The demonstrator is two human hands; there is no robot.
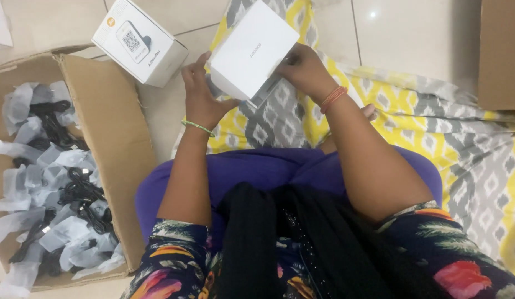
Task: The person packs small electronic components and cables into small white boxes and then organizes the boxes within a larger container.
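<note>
- Carton (110, 127), brown cardboard, lies open on the floor left of the white box (252, 50); it holds black cables (80, 194) in pale wrapping, within reach.
- Second printed box (140, 41) rests on tiles, upper left of the white box.
- Left hand (201, 99) braces the white box's lower side, fingers clasped on it.
- Right hand (304, 69) grips its right edge, steadying it above the patterned cloth (379, 111).

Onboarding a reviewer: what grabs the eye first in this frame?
The white box at top centre, held between the left hand and right hand. Next, the open cardboard carton on the left, full of black cables in white wrapping, and a second white box on the floor above it.
</note>
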